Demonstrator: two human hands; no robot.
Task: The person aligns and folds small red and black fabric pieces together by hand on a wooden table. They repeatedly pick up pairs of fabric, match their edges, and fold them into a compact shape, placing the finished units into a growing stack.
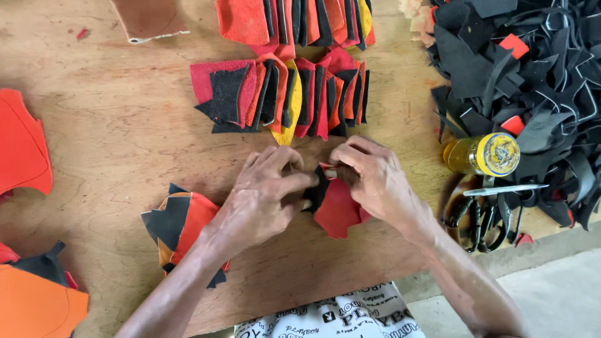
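Both my hands meet over a red leather piece (338,209) lying on the wooden table (113,125). My left hand (263,194) pinches a small black leather piece (316,191) against the red piece's left edge. My right hand (375,178) presses down on the red piece's top, fingers curled over it. Just beyond my hands lies a fanned row of red, black, orange and yellow cut pieces (282,97).
A second fanned row (300,22) lies at the far edge. A stack of black and orange pieces (181,225) sits at my left. Black scraps (526,69) pile up at right, with a yellow glue tin (485,154) and black scissors (485,216). Orange sheets (22,150) lie far left.
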